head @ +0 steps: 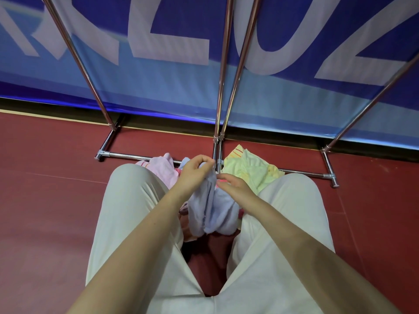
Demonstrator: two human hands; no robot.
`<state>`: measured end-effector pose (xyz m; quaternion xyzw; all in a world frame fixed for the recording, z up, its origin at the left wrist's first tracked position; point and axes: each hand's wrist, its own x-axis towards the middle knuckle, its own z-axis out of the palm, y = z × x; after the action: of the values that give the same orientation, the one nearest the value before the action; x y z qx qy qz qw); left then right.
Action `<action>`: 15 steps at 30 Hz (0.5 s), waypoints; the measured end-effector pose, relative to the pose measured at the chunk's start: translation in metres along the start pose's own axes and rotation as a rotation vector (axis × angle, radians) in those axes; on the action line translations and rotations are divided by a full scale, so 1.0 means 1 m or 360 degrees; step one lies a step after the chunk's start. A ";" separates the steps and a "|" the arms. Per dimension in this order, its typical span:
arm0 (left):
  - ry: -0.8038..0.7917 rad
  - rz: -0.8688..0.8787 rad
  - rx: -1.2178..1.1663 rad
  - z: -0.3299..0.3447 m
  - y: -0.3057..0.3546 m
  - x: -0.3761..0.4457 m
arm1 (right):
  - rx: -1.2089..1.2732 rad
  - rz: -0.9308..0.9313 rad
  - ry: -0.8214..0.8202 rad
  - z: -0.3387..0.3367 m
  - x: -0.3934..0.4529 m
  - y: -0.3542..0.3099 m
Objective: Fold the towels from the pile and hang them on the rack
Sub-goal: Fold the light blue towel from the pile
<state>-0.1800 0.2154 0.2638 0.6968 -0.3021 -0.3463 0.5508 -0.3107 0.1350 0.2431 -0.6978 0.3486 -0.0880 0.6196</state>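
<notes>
Left hand (196, 171) fingers curled, pinching top edge of a pale blue towel (214, 211), lifted above the knees. Right hand (235, 185) just beside it, fingers bent narrow at the same towel's upper edge; thumb side hidden, so real grip vs. mere touch not clear. Blue towel hangs bunched down between both knees, lower end near the floor (45, 200). Pink towel (162, 167) crumpled on floor behind left knee, yellow-green towel (248, 167) with orange stripes crumpled behind right knee, both against the rack's base bar. More pink fabric peeks out under the blue towel. Person crouched or seated, cream trousers (140, 211), bare forearms. Chrome rack (223, 71) uprights rise just ahead, feet on red floor. Blue banner (158, 87) with large white letters behind the rack.
</notes>
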 end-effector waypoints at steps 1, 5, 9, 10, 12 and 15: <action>-0.0049 0.0004 -0.0018 0.000 -0.001 0.000 | 0.0016 0.0013 0.0017 0.000 0.001 -0.001; -0.0153 0.0063 0.0046 -0.003 -0.001 -0.002 | 0.0116 0.0032 0.0103 -0.005 0.003 -0.001; -0.0308 0.0241 0.0172 -0.002 -0.003 -0.003 | 0.0004 0.0036 0.0040 -0.004 0.003 0.001; -0.0334 0.0287 0.0214 -0.002 -0.003 -0.004 | -0.0042 0.0085 0.0007 -0.003 0.003 0.003; -0.0326 0.0349 0.0268 0.000 -0.003 -0.005 | -0.0054 0.0165 -0.0066 -0.001 0.003 0.005; -0.0187 0.0372 0.0273 -0.003 -0.005 -0.001 | 0.0019 0.0128 0.0006 -0.004 0.003 0.006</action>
<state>-0.1782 0.2189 0.2595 0.6800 -0.4412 -0.2928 0.5072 -0.3130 0.1295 0.2373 -0.6792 0.3771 -0.0664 0.6261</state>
